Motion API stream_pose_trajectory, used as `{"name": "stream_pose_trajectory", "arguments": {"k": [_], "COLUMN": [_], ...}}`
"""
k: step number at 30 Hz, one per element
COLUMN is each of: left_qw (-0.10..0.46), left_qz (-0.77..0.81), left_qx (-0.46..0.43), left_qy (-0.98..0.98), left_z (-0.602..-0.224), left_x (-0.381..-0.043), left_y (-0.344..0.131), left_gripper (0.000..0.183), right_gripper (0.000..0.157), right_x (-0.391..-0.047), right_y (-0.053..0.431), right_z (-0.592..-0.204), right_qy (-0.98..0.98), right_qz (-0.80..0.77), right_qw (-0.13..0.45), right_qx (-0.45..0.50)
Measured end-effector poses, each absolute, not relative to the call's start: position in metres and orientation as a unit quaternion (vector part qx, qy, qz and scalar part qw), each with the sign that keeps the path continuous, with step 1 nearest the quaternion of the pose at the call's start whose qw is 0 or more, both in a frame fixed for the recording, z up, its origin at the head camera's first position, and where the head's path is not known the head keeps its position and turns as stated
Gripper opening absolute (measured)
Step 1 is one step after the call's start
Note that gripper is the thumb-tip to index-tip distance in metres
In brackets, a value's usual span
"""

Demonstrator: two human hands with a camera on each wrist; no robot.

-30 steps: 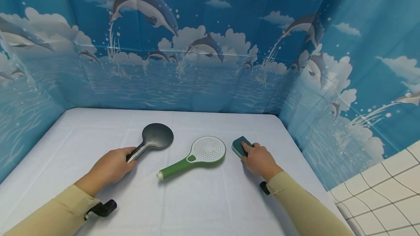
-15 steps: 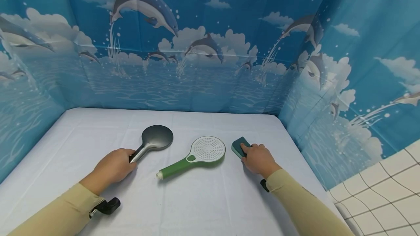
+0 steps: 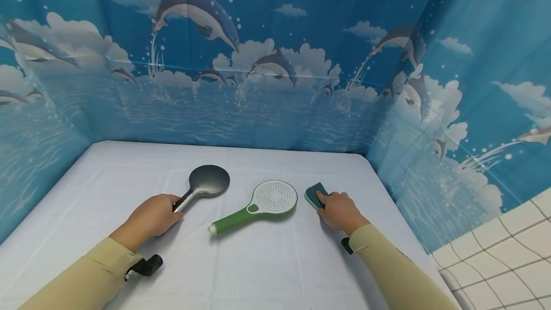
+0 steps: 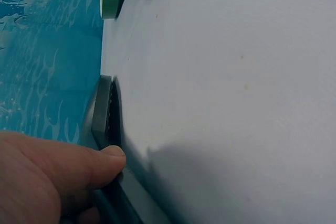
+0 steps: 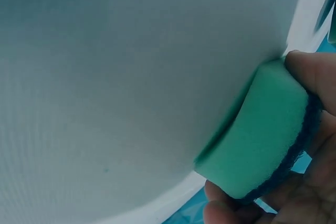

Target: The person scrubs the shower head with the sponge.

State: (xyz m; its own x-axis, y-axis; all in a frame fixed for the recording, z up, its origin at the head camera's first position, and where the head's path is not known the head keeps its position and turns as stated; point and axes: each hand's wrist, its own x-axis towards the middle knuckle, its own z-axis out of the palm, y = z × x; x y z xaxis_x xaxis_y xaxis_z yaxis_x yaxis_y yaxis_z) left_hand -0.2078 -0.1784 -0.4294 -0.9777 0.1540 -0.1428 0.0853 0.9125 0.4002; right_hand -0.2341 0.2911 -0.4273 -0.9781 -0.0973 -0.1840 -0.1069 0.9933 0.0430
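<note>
Near the left of the white-covered table lies a dark grey shower head (image 3: 209, 181) with a shiny handle, its round back facing up. My left hand (image 3: 157, 214) grips the lower part of that handle; the left wrist view shows the thumb (image 4: 113, 158) against it. Over on the right, my right hand (image 3: 342, 212) holds a green sponge (image 5: 257, 135) with a dark scouring layer, fingers and thumb at its edges. The sponge sits low at the cloth, scouring side up. Between the hands lies a green shower head (image 3: 274, 197), white spray face up, touched by neither hand.
The white cloth (image 3: 258, 271) covers the whole table. Blue dolphin-print curtains (image 3: 241, 118) stand along its back and both sides. White tiles (image 3: 495, 257) show at the lower right. A black wrist mount (image 3: 148, 265) juts from the left sleeve, low over the cloth.
My left hand has shifted slightly to the right, a bit further up the grey shower head's handle. The right hand and sponge stay nearly still. The head view has shifted a little.
</note>
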Motion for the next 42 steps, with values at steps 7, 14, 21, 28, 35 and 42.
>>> {"name": "stream_pose_trajectory", "arguments": {"k": [7, 14, 21, 28, 35, 42], "left_qw": [0.082, 0.079, 0.098, 0.126, 0.090, -0.011], "left_qz": [0.183, 0.156, 0.158, 0.161, 0.132, 0.120], "left_qx": [0.064, 0.069, 0.062, 0.068, 0.093, 0.123], "left_qy": [0.978, 0.982, 0.981, 0.976, 0.983, 0.985], "left_z": [-0.431, -0.433, -0.429, -0.426, -0.417, -0.409], "left_x": [-0.208, -0.209, -0.213, -0.215, -0.224, -0.237], "left_y": [-0.180, -0.176, -0.177, -0.180, -0.179, -0.168], "left_gripper": [0.050, 0.045, 0.045, 0.034, 0.081, 0.086], "right_gripper": [0.062, 0.063, 0.065, 0.068, 0.073, 0.072], "right_x": [-0.237, -0.238, -0.236, -0.235, -0.234, -0.239], "right_y": [0.294, 0.298, 0.299, 0.301, 0.302, 0.293], "right_z": [-0.433, -0.435, -0.436, -0.439, -0.431, -0.415], "right_qy": [0.994, 0.994, 0.995, 0.996, 0.996, 0.994], "right_qz": [0.013, 0.009, -0.003, -0.022, -0.030, -0.064], "right_qw": [0.093, 0.091, 0.088, 0.075, 0.070, 0.019], "right_qx": [-0.051, -0.052, -0.046, -0.039, -0.051, -0.090]}}
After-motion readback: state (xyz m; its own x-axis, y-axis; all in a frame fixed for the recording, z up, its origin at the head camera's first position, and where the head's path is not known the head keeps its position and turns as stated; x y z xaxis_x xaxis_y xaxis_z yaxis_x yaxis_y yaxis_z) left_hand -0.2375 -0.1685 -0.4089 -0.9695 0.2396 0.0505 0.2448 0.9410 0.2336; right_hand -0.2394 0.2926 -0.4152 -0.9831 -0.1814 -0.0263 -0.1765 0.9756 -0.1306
